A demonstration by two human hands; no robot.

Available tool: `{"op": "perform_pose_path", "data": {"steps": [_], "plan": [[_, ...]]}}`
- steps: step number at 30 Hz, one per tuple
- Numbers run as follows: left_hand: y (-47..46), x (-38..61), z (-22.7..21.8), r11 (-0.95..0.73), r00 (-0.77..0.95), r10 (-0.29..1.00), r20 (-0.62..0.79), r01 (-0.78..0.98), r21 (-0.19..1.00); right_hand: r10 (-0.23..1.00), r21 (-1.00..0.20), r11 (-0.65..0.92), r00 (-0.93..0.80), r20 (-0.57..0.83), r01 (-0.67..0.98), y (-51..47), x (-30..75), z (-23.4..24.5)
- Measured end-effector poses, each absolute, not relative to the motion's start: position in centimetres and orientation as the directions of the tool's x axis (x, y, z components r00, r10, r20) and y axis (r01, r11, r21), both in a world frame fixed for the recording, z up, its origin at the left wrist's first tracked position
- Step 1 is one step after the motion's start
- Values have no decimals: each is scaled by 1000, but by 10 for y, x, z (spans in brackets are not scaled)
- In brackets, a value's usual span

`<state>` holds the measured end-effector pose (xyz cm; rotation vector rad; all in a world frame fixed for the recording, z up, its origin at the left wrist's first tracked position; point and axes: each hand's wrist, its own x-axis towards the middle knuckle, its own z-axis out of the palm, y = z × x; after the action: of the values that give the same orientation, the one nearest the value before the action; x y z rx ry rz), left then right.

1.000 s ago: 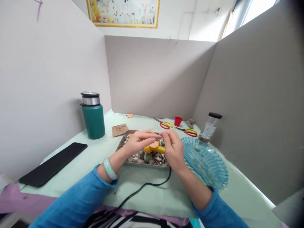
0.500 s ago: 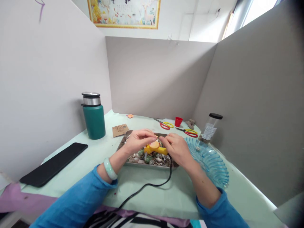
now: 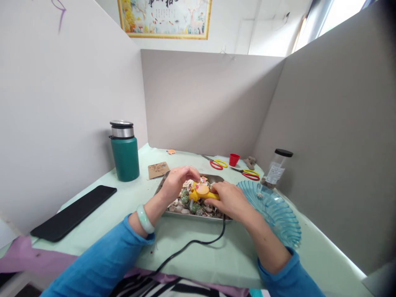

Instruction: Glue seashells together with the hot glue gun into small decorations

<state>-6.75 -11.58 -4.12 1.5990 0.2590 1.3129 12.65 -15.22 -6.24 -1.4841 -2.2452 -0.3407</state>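
A metal tray (image 3: 173,213) full of small shells and pebbles lies in the middle of the pale green table. A yellow corded tool (image 3: 201,192) with an orange round top rests across the tray, its black cord (image 3: 188,245) trailing toward me. My right hand (image 3: 229,200) is closed around the tool's handle. My left hand (image 3: 177,181) hovers over the shells at the tray's left side, fingers curled as if pinching something too small to make out. A jade bangle (image 3: 144,219) sits on my left wrist.
A blue ribbed glass dish (image 3: 274,212) lies right of the tray. A green flask (image 3: 125,152) and a black phone (image 3: 74,212) are on the left. Two scissors (image 3: 218,163), a red cup (image 3: 234,159), a brown card (image 3: 158,169) and a black-lidded jar (image 3: 276,169) stand behind. Partition walls enclose the desk.
Both hands came apart and dropped toward the tray. My right hand moved down onto the yellow tool's handle; my left hand lowered over the shells.
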Motion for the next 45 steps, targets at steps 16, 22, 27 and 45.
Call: {"op": "perform_pose_path", "data": {"steps": [16, 22, 27, 45], "plan": [[-116, -70, -37, -318, 342, 776, 530, -513, 797, 817, -188, 267, -118, 565, 945, -156, 128, -52], [-112, -68, -39, -350, 288, 805, 518, -473, 808, 873, -838, 349, 181, 454, 418, -150, 130, -50], [-108, -66, -44, -358, 222, 868, 444, -340, 870, 979, -917, 202, 43, 200, -343, -148, 130, -47], [-93, 1, -24, -638, 620, 770, 151, 749, 178, 892, -792, 445, 287, 350, -418, -154, 123, -39]]}}
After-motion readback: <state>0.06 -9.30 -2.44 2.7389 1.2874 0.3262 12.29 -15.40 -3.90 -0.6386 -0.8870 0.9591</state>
